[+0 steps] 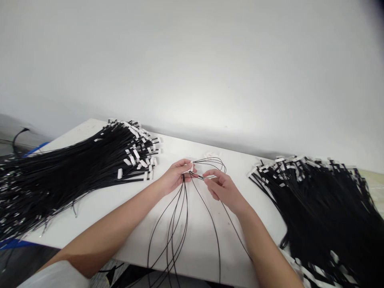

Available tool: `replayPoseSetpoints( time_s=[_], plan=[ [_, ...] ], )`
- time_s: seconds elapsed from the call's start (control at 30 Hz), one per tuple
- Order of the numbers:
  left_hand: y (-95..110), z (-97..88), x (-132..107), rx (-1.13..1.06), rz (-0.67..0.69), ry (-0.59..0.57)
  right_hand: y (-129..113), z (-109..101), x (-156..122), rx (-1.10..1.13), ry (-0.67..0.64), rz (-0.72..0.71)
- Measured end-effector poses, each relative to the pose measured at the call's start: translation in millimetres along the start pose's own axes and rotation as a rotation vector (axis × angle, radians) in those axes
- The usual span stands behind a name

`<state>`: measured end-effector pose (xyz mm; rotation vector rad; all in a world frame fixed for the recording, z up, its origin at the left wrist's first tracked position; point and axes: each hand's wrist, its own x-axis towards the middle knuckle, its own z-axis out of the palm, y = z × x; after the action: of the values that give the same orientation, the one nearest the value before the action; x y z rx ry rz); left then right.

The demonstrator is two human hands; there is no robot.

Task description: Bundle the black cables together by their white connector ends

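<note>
Over the middle of the white table, my left hand [177, 176] pinches a small white connector [191, 167] between thumb and fingers. Thin black wires [183, 208] run from beside that hand, hanging in loose loops over the table's front edge. Several more wires arc out to the right of the connector and curve back. Close by on the right, my right hand [222, 188] has its thumb and index finger closed on a black wire [201, 177] near the connector. The wire's tip is too small to make out.
A large bundle of black wires with white connectors [90, 160] lies on the left of the table [168, 150]. Another thick bundle [324, 204] covers the right side. A few small white pieces [211, 155] lie behind my hands, near the wall [210, 72].
</note>
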<state>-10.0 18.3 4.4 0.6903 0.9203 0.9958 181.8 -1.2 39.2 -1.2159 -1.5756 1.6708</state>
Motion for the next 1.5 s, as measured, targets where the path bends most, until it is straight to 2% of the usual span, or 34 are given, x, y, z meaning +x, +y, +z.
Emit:
replayPoseSetpoints(
  time_s=[0.1,0.2,0.27,0.43,0.5,0.57,0.63,0.73,0.9,0.97,1.03,1.2,1.3,1.5],
  plan=[
    [1,0.1,-1,0.021,-0.001,-0.005,-4,-6,-1,0.251,-0.052,-0.018],
    [0,-0.1,-1,0.021,-0.006,-0.002,-5,-12,-1,0.456,-0.016,-0.100],
    [0,-0.5,0,0.019,-0.008,0.001,-6,-17,1,0.551,0.113,-0.188],
    [-2,-1.2,2,0.028,-0.006,0.005,-2,-37,9,0.752,0.663,-0.318],
    [-2,-1.2,2,0.035,-0.007,0.001,0,-49,12,0.807,0.796,-0.333],
    [-2,-1.3,2,0.041,-0.005,-0.005,1,-58,13,0.828,0.852,-0.346],
    [-3,-1.4,2,0.045,-0.004,-0.011,-1,-62,11,0.852,0.829,-0.380],
    [-3,-1.6,1,0.050,-0.009,-0.005,-7,-58,3,0.825,0.639,-0.387],
    [-3,-0.9,1,0.046,-0.011,-0.004,-12,-34,-8,0.416,0.306,-0.178],
    [-2,-0.6,0,0.043,-0.011,-0.012,-9,-23,-7,0.209,0.247,-0.118],
    [-1,-0.3,0,0.042,-0.011,-0.033,-4,-14,-4,0.003,0.286,-0.139],
    [0,-0.2,-1,0.034,-0.014,-0.076,11,-6,6,-0.408,0.455,-0.447],
    [0,-0.2,-1,0.031,-0.020,-0.080,16,-6,7,-0.487,0.497,-0.552],
    [1,0.9,-2,0.030,-0.016,-0.079,19,-8,9,-0.566,0.489,-0.611]
  ],
)
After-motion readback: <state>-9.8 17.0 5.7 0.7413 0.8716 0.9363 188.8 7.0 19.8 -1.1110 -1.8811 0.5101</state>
